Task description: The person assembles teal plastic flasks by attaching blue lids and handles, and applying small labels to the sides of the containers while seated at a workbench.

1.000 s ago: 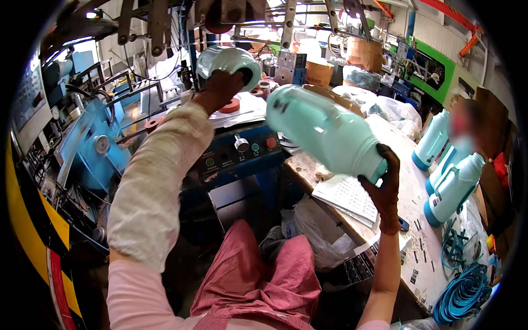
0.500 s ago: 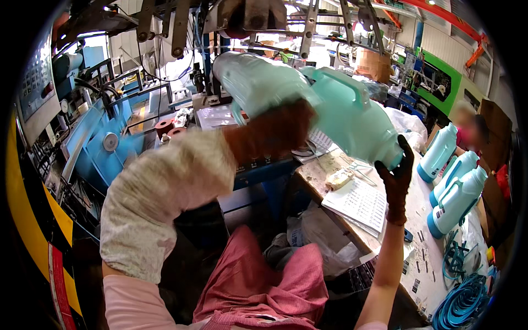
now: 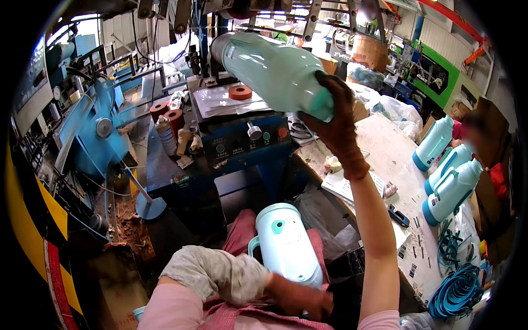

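A pale mint thermos jug body (image 3: 269, 69) lies slantwise above the machine, its wide end at a grey round holder (image 3: 219, 48). My right hand (image 3: 335, 118), in a dark reddish-brown glove, is closed round its neck end, fingers over the top and thumb below. A second pale mint jug body (image 3: 289, 242) rests on my lap, its side handle toward the left and an oval green mark near its far end. My left hand (image 3: 300, 298), gloved alike below a pale sleeve cover, lies across that jug's near end; motion smears its fingers.
Several mint jugs with teal bases (image 3: 451, 190) stand on the worktable (image 3: 379, 135) at right. Coiled blue straps (image 3: 456, 291), papers (image 3: 360, 184) and a dark tool (image 3: 398, 215) lie there too. Ahead, a control panel (image 3: 250, 140) has red tape rolls (image 3: 175, 122) nearby. Metal arms (image 3: 311, 19) hang overhead.
One jug has come down from the machine to my lap, along with my left arm. My right hand has moved left and inward, bringing the other jug's wide end to the holder.
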The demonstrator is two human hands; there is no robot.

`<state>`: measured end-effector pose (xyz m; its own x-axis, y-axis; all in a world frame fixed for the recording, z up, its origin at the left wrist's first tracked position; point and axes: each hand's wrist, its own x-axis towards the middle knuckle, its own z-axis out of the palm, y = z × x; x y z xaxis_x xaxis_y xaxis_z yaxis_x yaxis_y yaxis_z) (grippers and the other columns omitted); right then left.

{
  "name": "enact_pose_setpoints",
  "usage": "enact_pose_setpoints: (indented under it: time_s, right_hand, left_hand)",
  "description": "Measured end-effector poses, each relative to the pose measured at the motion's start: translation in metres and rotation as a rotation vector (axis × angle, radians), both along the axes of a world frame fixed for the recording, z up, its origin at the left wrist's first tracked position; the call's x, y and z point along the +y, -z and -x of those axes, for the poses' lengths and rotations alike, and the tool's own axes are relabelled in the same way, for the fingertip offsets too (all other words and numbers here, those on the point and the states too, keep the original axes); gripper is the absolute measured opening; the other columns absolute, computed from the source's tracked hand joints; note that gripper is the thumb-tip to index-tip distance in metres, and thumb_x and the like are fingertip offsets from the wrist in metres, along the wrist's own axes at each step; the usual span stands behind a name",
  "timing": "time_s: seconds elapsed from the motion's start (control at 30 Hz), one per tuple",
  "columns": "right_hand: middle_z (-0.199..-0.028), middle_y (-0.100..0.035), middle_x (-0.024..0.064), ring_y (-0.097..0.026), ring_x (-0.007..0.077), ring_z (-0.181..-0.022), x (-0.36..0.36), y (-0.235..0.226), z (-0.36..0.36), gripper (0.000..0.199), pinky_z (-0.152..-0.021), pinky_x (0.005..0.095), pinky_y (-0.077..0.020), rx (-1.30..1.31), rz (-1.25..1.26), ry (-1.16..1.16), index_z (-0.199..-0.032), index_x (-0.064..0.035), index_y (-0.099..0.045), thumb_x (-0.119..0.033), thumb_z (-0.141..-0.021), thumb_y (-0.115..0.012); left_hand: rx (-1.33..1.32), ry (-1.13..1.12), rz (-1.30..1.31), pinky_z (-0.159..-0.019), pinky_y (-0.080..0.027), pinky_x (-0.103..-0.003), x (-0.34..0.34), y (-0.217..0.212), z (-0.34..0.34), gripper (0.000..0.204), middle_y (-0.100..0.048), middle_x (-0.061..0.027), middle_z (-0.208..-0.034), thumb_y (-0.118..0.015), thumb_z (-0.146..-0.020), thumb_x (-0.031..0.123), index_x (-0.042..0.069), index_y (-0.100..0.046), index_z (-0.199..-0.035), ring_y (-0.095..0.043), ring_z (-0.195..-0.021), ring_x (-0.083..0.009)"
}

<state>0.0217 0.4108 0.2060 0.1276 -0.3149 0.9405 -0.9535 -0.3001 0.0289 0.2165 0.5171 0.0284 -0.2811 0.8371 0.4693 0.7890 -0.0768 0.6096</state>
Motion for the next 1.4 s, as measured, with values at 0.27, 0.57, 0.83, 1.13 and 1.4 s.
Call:
enact_pose_setpoints:
  time_s: [0.27,0.57,0.83,1.13,1.4]
  right_hand:
    - [-0.126,-0.041,0.0209,-0.046,0.0406,-0.113,-0.114,-0.011,-0.008,0.072,-0.091,0.0417,-0.0435,-0.089,-0.194,0.029,-0.131,-0.0191,-0.039,-0.02,-0.068,-0.075]
    - [-0.124,-0.045,0.0185,-0.052,0.034,-0.106,-0.075,0.049,0.088,0.052,-0.086,0.0405,-0.0464,-0.057,0.009,0.248,-0.121,-0.0136,-0.047,-0.022,-0.073,-0.066]
    - [-0.118,-0.051,0.0157,-0.051,0.0313,-0.107,0.346,0.163,-0.008,0.043,-0.09,0.0384,-0.0425,-0.448,0.045,0.691,-0.112,-0.0055,-0.056,-0.013,-0.071,-0.068]
    - [-0.138,-0.035,0.0221,-0.033,0.0352,-0.128,0.834,0.282,-0.437,0.085,-0.103,0.0488,-0.0277,-0.882,0.178,3.278,-0.135,-0.0039,-0.034,-0.051,-0.07,-0.063]
    - [-0.117,-0.055,0.0156,-0.047,0.0334,-0.112,0.747,0.167,-0.278,0.056,-0.096,0.0413,-0.0372,-1.107,-0.44,2.28,-0.117,-0.0072,-0.056,-0.018,-0.063,-0.07]
  left_hand:
    - [0.352,-1.458,0.343,-0.088,-0.044,-0.041,-0.246,0.043,0.039,0.033,-0.057,-0.0137,-0.113,-0.071,-0.068,0.017,0.01,-0.063,-0.099,-0.055,-0.103,-0.0318]
    - [0.379,-1.386,0.853,-0.081,-0.047,-0.04,-0.261,0.098,0.233,0.043,-0.053,-0.0166,-0.112,-0.058,-0.08,0.026,0.006,-0.049,-0.117,-0.057,-0.094,-0.0307]
    - [0.321,-1.246,0.77,-0.083,-0.046,-0.038,-0.156,0.103,0.245,0.042,-0.053,-0.0162,-0.115,-0.053,-0.084,0.027,0.004,-0.049,-0.119,-0.057,-0.097,-0.0282]
    - [-0.328,-1.247,-0.11,-0.085,-0.046,-0.035,-0.158,0.086,0.167,0.043,-0.054,-0.0156,-0.118,-0.047,-0.089,0.029,0.002,-0.049,-0.121,-0.057,-0.099,-0.0253]
    - [-0.805,-0.972,-0.738,-0.088,-0.045,-0.033,-0.222,0.046,0.071,0.043,-0.055,-0.0153,-0.118,-0.04,-0.093,0.029,-0.001,-0.05,-0.122,-0.057,-0.101,-0.0222]
